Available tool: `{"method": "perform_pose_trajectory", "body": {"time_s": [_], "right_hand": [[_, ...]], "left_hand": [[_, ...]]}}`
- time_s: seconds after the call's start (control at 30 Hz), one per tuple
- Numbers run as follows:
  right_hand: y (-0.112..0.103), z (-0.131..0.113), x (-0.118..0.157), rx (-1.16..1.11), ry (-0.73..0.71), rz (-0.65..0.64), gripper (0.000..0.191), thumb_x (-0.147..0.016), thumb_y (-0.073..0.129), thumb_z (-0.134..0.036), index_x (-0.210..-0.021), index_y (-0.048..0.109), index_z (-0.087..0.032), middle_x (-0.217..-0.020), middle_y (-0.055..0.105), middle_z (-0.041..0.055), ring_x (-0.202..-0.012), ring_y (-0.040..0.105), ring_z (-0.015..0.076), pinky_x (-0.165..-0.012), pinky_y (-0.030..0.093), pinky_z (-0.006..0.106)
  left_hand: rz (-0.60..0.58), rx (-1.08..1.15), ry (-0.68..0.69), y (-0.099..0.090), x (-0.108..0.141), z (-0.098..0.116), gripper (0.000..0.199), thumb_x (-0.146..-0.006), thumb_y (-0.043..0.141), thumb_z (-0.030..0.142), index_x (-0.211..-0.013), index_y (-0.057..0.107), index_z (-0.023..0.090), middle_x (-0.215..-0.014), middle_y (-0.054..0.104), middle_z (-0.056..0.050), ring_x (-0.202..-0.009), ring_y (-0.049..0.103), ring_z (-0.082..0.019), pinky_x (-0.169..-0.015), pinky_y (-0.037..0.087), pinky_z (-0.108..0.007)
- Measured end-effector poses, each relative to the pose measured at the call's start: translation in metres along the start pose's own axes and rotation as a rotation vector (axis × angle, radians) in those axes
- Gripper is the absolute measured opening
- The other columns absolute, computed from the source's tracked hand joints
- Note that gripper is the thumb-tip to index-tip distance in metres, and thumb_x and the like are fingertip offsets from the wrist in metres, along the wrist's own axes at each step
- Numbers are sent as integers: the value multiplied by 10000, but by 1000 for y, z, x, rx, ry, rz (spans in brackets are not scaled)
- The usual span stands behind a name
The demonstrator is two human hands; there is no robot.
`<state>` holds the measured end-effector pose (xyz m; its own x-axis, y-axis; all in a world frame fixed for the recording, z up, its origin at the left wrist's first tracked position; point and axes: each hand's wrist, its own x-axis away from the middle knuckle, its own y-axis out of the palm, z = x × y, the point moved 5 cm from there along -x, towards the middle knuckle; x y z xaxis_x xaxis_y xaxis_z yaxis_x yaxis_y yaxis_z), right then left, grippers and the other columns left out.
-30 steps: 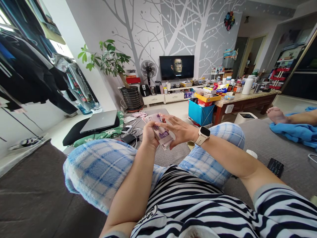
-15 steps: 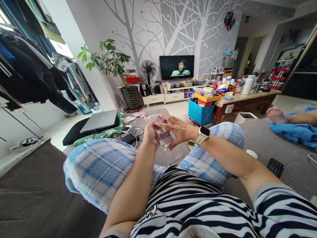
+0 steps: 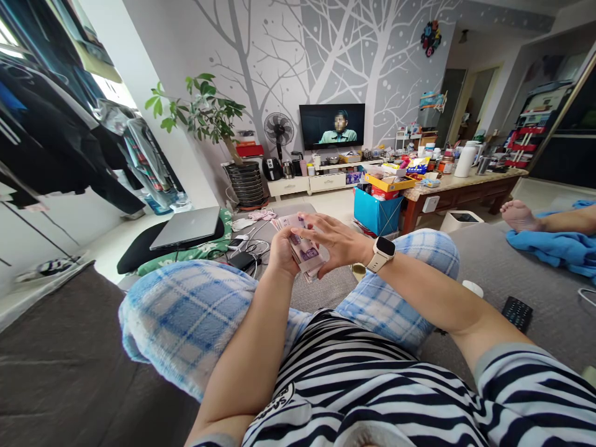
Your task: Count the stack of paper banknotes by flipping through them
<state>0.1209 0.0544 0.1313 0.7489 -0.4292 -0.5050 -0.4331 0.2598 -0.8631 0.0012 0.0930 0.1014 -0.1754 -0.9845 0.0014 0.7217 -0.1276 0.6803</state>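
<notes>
A stack of banknotes [image 3: 306, 249], purple and white with a portrait on the top note, is tilted between my two hands above my lap. My left hand [image 3: 283, 253] is closed around the stack's left side. From the right, my right hand [image 3: 342, 241] reaches across the notes with bent fingers. Its fingertips touch the upper part of the stack, and the thumb lies by the lower right edge. A pale-strapped smartwatch [image 3: 380, 254] is on my right wrist. Part of the stack is hidden behind the fingers.
A laptop [image 3: 186, 228] lies on a cushion at left, beside cables and a black adapter [image 3: 242, 260]. On the grey sofa at right are a remote control [image 3: 516, 313] and another person's foot [image 3: 518, 218]. A cluttered table [image 3: 459, 186] and blue bin [image 3: 378, 211] stand ahead.
My right hand's fingers have shifted very slightly over the banknotes. Both hands otherwise keep nearly the same place and hold.
</notes>
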Motion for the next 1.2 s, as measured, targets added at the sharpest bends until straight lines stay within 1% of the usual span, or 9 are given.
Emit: {"method": "perform_pose_trajectory", "body": {"time_s": [0.47, 0.57, 0.63, 0.7, 0.8, 0.87, 0.93, 1.0, 1.2], "right_hand": [[0, 2, 0, 12, 9, 1, 1155, -622, 886, -523, -1569, 275, -272, -1635, 223, 184, -1495, 216, 395, -1208, 188, 601], [-1, 4, 0, -28, 27, 6, 1152, -616, 885, -538, -1563, 290, -261, -1640, 215, 189, -1503, 201, 396, -1212, 174, 606], [-1, 7, 0, -101, 69, 32, 1195, -599, 883, -566, -1570, 268, -238, -1640, 210, 199, -1514, 177, 395, -1214, 169, 608], [1, 12, 0, -226, 159, 48, 1254, -595, 871, -599, -1586, 212, -205, -1632, 220, 219, -1508, 210, 393, -1205, 209, 599], [14, 17, 3, -468, 353, -4, 1262, -636, 833, -629, -1598, 151, -181, -1598, 294, 237, -1412, 413, 363, -1146, 359, 535], [24, 16, 5, -575, 444, -50, 1225, -655, 823, -627, -1595, 174, -184, -1527, 424, 216, -1326, 519, 331, -1095, 430, 478], [31, 13, 5, -603, 469, -82, 1184, -673, 821, -607, -1588, 208, -175, -1411, 557, 185, -1262, 575, 319, -1062, 456, 451], [34, 11, 4, -570, 478, -91, 1127, -697, 816, -577, -1578, 242, -173, -1329, 623, 162, -1215, 607, 318, -1039, 464, 447], [32, 14, 3, -472, 491, -42, 962, -714, 824, -469, -1519, 368, -206, -1344, 629, 133, -1219, 605, 326, -1033, 457, 463]], "left_hand": [[-2, -10, -8, 2, 1, 0, 285, -697, 563, 188, -953, 672, 130, -810, 722, -72, -627, 681, -203, -628, 583, -360], [42, -1, 3, 1, 1, 1, 265, -677, 565, 174, -920, 665, 137, -778, 703, -61, -599, 663, -198, -614, 574, -357], [96, 31, 60, -2, 1, 4, 244, -654, 563, 145, -884, 648, 146, -746, 682, -44, -583, 647, -182, -605, 559, -331], [151, 72, 170, -5, 1, 10, 256, -636, 555, 117, -877, 631, 157, -751, 674, -27, -597, 642, -159, -605, 539, -292], [198, 87, 368, -10, 1, 16, 314, -627, 555, 104, -925, 614, 184, -791, 680, -6, -649, 654, -142, -621, 511, -251], [184, 74, 457, -10, 0, 17, 353, -629, 572, 110, -969, 608, 200, -811, 689, -1, -689, 670, -147, -645, 505, -247], [153, 85, 496, -10, -1, 14, 385, -627, 580, 112, -1000, 607, 205, -819, 699, -2, -716, 680, -153, -662, 503, -248], [136, 103, 515, -10, -2, 10, 416, -627, 581, 110, -1031, 607, 210, -820, 709, -4, -728, 686, -156, -677, 504, -251], [144, 107, 533, -10, -1, 7, 493, -624, 594, 115, -1108, 603, 205, -845, 718, -13, -774, 698, -170, -732, 523, -288]]}}
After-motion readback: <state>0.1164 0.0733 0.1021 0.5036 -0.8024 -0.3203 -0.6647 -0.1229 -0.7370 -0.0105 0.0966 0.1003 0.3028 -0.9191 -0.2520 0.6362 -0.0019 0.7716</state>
